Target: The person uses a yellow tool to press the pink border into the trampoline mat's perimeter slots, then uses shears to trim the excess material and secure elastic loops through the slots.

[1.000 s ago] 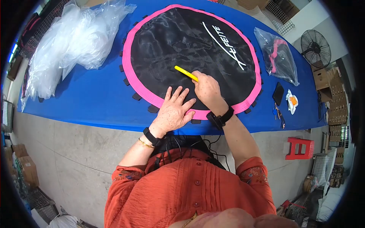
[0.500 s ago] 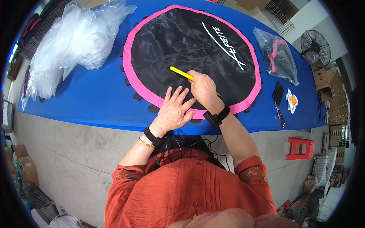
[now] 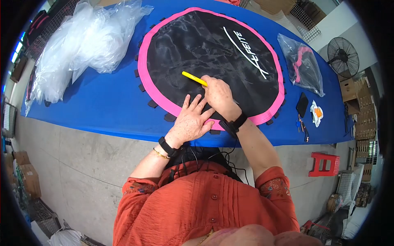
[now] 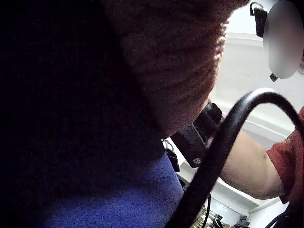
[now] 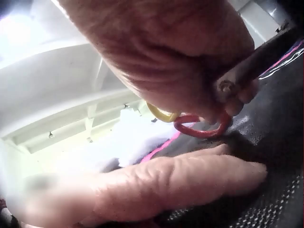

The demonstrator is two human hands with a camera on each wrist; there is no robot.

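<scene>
A round black mesh mat (image 3: pixel 176 53) with a pink border and white lettering lies on the blue table. My left hand (image 3: pixel 191 123) rests on its near edge, fingers spread over the pink border and mesh. Just right of it, my right hand (image 3: pixel 219 95) grips a pair of scissors (image 3: pixel 194 78) around the middle. The yellow handle end sticks out past the thumb side. In the right wrist view, red and yellow finger loops (image 5: pixel 204 129) and the pivot screw (image 5: pixel 226 86) show beside the curled fingers; left-hand fingers (image 5: pixel 180 180) lie below on the mesh.
Clear plastic bags (image 3: pixel 92 41) are heaped at the left. On the right lie a bagged pink-and-black item (image 3: pixel 303 65), a black phone (image 3: pixel 302 104), keys (image 3: pixel 303 128) and an orange item on white wrapping (image 3: pixel 317 112). Black tabs (image 3: pixel 152 104) ring the mat.
The right hand has moved slightly left with the scissors, closer to the left hand. The left hand stays in place on the mat. The head view has shifted a little.
</scene>
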